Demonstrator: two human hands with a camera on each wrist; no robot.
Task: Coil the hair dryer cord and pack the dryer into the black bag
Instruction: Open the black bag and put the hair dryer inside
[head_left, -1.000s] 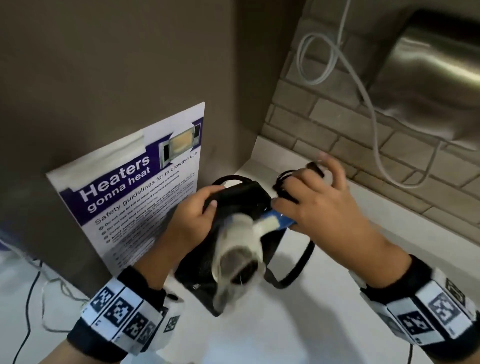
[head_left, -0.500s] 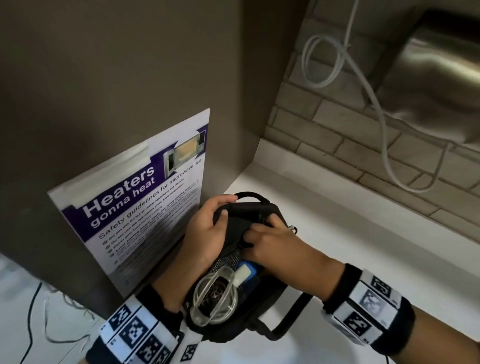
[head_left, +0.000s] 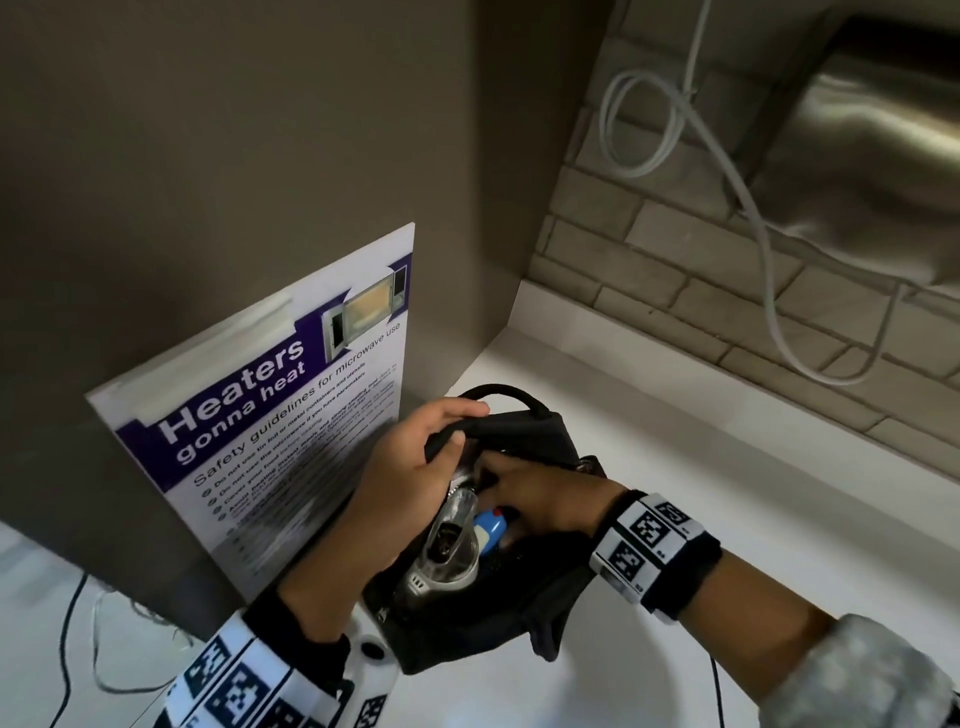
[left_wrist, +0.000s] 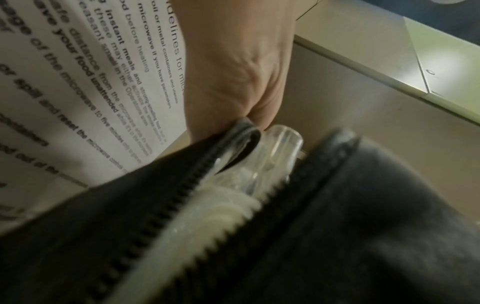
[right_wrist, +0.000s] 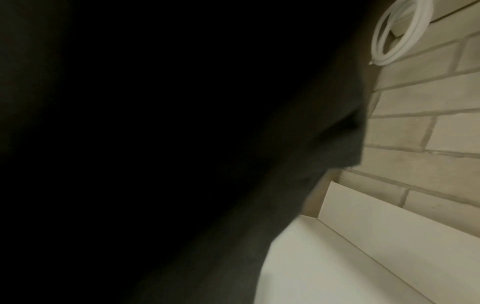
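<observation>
The black bag (head_left: 524, 426) lies unzipped on the white counter (head_left: 727, 493). My left hand (head_left: 457, 431) grips the bag's left rim and holds the mouth apart. The hair dryer (head_left: 449, 551), clear-bodied with a blue handle (head_left: 491, 526), sits inside the bag with its round end facing up. My right hand (head_left: 498, 480) reaches into the bag beside the handle; its fingertips are hidden inside. The cord is out of sight. In the left wrist view the clear dryer (left_wrist: 280, 144) shows between the bag's zipper edges (left_wrist: 182, 195). Dark bag fabric (right_wrist: 285, 164) fills most of the right wrist view.
A microwave safety poster (head_left: 270, 415) leans on the brown wall just left of the bag. Behind is a brick wall (head_left: 675, 260) with a looped white cable (head_left: 763, 244) and a steel appliance (head_left: 883, 156). Thin dark wires (head_left: 78, 649) lie at lower left.
The dryer, held over the bag a second ago, has gone down inside it. My right hand followed it in, and the bag has settled lower on the counter.
</observation>
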